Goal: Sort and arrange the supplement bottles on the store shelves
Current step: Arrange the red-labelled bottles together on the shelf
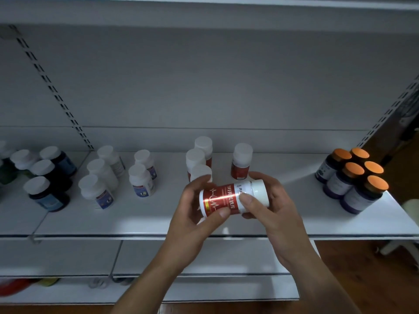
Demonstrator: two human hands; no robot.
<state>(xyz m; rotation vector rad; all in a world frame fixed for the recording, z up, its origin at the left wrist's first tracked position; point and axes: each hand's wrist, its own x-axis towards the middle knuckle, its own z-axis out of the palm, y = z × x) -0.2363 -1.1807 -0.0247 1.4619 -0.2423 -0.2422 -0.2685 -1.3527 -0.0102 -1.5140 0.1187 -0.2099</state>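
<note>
A white bottle with a red label [223, 200] lies sideways in the air in front of the shelf [140, 225], its white cap pointing right. My left hand [195, 214] grips its base end, thumb across the label. My right hand [269, 200] grips the cap end with the thumb on the front. Just behind the hands stand three red-label bottles [195, 158] in a column and a lone red-label bottle [241, 160] to their right.
Left on the shelf stand white bottles with blue-purple labels [141, 180] and dark blue bottles [43, 191]. Several orange-capped purple bottles [353, 180] cluster at the right end. A slotted upright [56, 91] runs up the back panel. Lower shelves [204, 257] lie below.
</note>
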